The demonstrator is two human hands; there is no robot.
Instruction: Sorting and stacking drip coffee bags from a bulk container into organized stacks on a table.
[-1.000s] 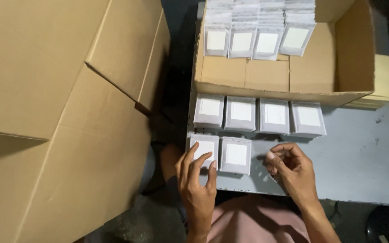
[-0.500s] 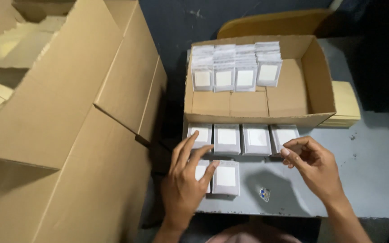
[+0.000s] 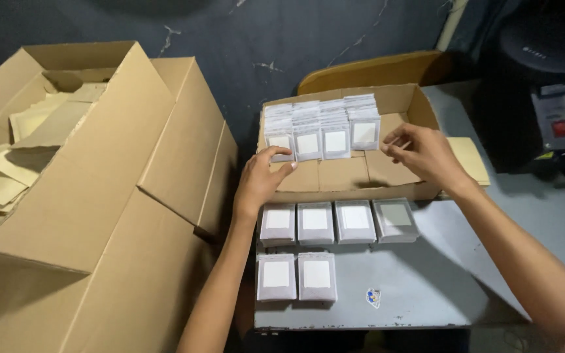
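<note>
Both my hands reach into a shallow open cardboard box (image 3: 351,176) on the grey table. My left hand (image 3: 259,180) rests at the near left corner of the upright rows of small grey packets with white labels (image 3: 322,131), its fingers touching the leftmost packet. My right hand (image 3: 423,153) hovers at the right end of those rows, fingers spread and empty. In front of the box, several of the same packets lie flat: a row (image 3: 338,222) near the box wall and two more (image 3: 295,276) closer to me.
A large open carton (image 3: 93,196) with folded cardboard pieces inside stands at the left. The grey table (image 3: 426,294) carries a small sticker (image 3: 373,297). Tan envelopes (image 3: 472,160) lie to the right of the box. A dark machine with a red button (image 3: 564,124) stands at the far right.
Both hands have left the flat packets on the table and moved forward into the cardboard box, to either end of the upright packet rows. The camera has tilted up.
</note>
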